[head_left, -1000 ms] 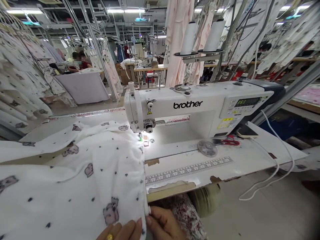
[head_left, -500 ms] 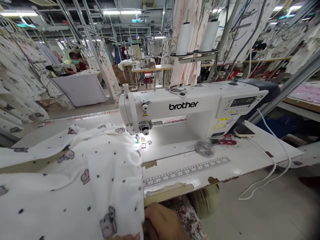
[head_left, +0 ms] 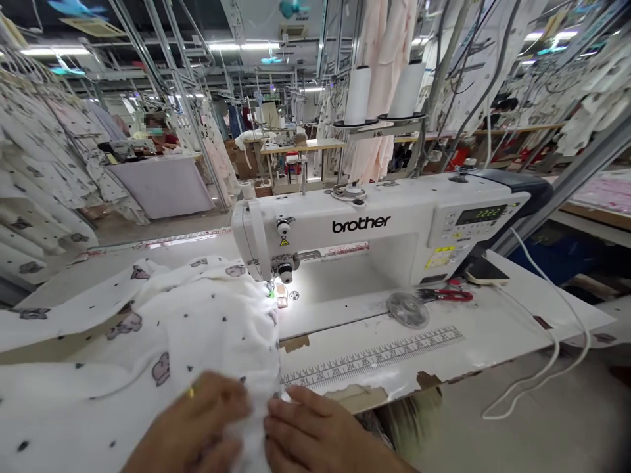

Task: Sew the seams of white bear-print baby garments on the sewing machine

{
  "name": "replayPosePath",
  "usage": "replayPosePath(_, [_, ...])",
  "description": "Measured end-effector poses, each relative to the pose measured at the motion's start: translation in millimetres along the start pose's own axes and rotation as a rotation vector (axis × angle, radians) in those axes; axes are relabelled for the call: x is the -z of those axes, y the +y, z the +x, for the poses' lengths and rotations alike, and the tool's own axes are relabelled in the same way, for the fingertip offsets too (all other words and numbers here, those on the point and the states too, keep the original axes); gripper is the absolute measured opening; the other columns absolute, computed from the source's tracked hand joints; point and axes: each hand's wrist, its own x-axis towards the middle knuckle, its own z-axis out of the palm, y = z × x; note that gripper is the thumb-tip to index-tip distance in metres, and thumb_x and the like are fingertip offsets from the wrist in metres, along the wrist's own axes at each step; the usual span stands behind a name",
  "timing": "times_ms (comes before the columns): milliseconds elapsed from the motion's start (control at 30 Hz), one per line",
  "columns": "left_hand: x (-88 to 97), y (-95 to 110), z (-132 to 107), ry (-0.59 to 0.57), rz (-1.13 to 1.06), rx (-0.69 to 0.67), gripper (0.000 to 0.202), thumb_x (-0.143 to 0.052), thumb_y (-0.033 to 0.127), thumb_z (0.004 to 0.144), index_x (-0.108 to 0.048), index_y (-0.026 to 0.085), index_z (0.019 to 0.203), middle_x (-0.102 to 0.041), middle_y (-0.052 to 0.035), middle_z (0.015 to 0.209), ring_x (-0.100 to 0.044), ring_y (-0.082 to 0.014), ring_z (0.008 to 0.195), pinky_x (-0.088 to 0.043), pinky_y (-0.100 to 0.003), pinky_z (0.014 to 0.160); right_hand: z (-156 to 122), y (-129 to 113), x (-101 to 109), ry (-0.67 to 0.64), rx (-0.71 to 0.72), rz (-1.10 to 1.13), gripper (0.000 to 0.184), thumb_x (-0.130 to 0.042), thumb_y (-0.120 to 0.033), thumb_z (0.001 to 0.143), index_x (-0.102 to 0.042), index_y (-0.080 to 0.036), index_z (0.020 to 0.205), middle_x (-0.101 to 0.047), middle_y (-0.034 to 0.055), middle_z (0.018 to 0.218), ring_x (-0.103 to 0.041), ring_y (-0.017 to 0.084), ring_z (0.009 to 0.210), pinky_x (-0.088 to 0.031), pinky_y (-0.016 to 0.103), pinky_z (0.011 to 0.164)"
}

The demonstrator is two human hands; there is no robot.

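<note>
With fingers together on the right hand (head_left: pixel 318 430) and curled on the blurred left hand (head_left: pixel 194 417), grip impossible to tell, seemingly straightening, in head view, soft white bear-printed fabric (head_left: pixel 207 328) reaching the white, long-armed sewing machine (head_left: pixel 365 213), next likely needing an even edge.

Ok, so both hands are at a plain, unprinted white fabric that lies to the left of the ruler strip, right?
Not quite: the white fabric is not plain. The head view shows it printed with greyish animal figures and small dark dots. The rest holds: the left hand and right hand are both at it, and it lies to the left of the ruler strip.
</note>
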Motion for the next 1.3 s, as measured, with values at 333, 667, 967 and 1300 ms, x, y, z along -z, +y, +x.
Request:
replayPosePath(333, [-8.3, -45, 84, -0.247, 0.218, 0.546, 0.03, -0.041, 0.022, 0.088, -0.046, 0.021, 0.058, -0.052, 0.0012, 0.055, -0.053, -0.0164, 0.051, -0.033, -0.026, 0.047, 12, 20, 30, -0.023, -0.11, 0.261, 0.017, -0.046, -0.012, 0.101, -0.061, -0.015, 0.094, -0.073, -0.002, 0.085, -0.067, 0.007, 0.089, -0.042, 0.017, 0.099])
replayPosePath(667, [-33.7, -36, 73, -0.018, 0.375, -0.099, 0.034, -0.04, 0.011, 0.094, -0.057, 0.019, 0.122, -0.065, -0.0055, 0.12, -0.057, -0.0222, 0.114, -0.044, -0.038, 0.098, 36, 67, 17, -0.624, 0.192, 0.482, 0.036, -0.066, -0.019, 0.088, -0.043, -0.02, 0.06, -0.058, -0.0078, 0.057, -0.048, 0.009, 0.052, -0.041, 0.021, 0.06])
replayPosePath(967, [-46.6, -50, 69, -0.031, 0.403, -0.136, 0.038, -0.048, 0.026, 0.095, -0.053, 0.023, 0.133, -0.061, -0.0012, 0.131, -0.059, -0.0204, 0.117, -0.049, -0.033, 0.097, 30, 87, -10, -0.659, 0.217, 0.68, 0.059, -0.061, -0.013, 0.089, -0.01, -0.022, 0.061, -0.046, -0.0058, 0.054, -0.048, 0.009, 0.06, -0.041, 0.016, 0.065])
replayPosePath(1300, [-42.0, -58, 88, -0.06, 0.375, -0.144, 0.049, -0.038, 0.003, 0.086, -0.056, 0.022, 0.127, -0.067, -0.0032, 0.118, -0.064, -0.02, 0.105, -0.05, -0.035, 0.093, 27, 96, -11, -0.533, 0.177, 0.503, 0.021, -0.06, -0.018, 0.095, -0.052, -0.017, 0.076, -0.059, -0.0047, 0.065, -0.054, 0.009, 0.069, -0.041, 0.017, 0.076])
